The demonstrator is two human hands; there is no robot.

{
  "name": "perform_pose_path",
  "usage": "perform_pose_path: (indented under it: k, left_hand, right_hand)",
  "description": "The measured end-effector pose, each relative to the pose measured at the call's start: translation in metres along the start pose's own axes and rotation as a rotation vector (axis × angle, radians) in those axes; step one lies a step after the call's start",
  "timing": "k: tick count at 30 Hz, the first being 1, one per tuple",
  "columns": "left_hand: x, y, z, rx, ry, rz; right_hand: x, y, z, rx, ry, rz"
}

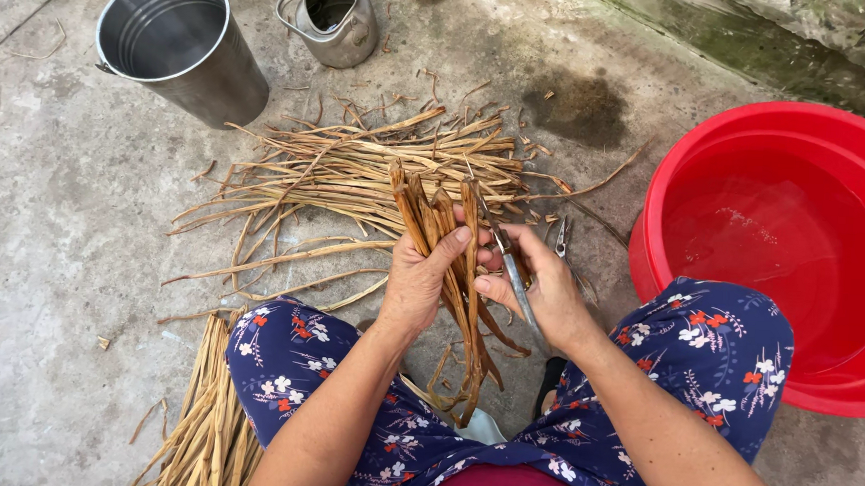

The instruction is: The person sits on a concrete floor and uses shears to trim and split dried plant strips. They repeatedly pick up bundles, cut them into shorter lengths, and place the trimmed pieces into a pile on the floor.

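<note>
Dried stalks (451, 263), a small bunch, stand near upright in the left hand (416, 286), long axis running 12 to 6 o'clock, tips up. That hand is clenched around them. At 3 o'clock, touching, the right hand (542, 292) grips a thin metal blade (516, 276) against the bunch. A loose stalk pile (358, 167) lies at 12, a steel bucket (184, 43) at 10, a red basin (773, 238) at 3; bare concrete (53, 256) lies at 9.

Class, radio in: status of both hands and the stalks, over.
Left hand gripping bunch of dried stalks. Right hand holding scissors against it. Loose stalks lie beyond; nothing blocking.
</note>
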State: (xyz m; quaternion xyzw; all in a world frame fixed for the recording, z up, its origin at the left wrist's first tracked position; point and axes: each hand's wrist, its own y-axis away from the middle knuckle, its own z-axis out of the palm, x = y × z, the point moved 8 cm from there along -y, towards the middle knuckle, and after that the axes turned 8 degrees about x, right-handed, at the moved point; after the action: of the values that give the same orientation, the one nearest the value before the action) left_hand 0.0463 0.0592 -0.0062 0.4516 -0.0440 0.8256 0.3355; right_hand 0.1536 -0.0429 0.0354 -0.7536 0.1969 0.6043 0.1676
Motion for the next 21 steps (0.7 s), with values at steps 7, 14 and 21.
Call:
perform_pose_path:
  k: [7, 14, 21]
  left_hand:
    - [0.002, 0.002, 0.004, -0.038, 0.006, -0.013]
    - [-0.004, 0.002, 0.001, -0.038, 0.042, -0.067]
    - [-0.012, 0.002, 0.000, -0.013, 0.079, -0.073]
  right_hand:
    - [-0.004, 0.000, 0.002, -0.001, -0.005, 0.027]
    - [-0.012, 0.000, 0.001, 0.029, 0.037, 0.004]
    - [-0.003, 0.003, -0.001, 0.114, 0.125, -0.008]
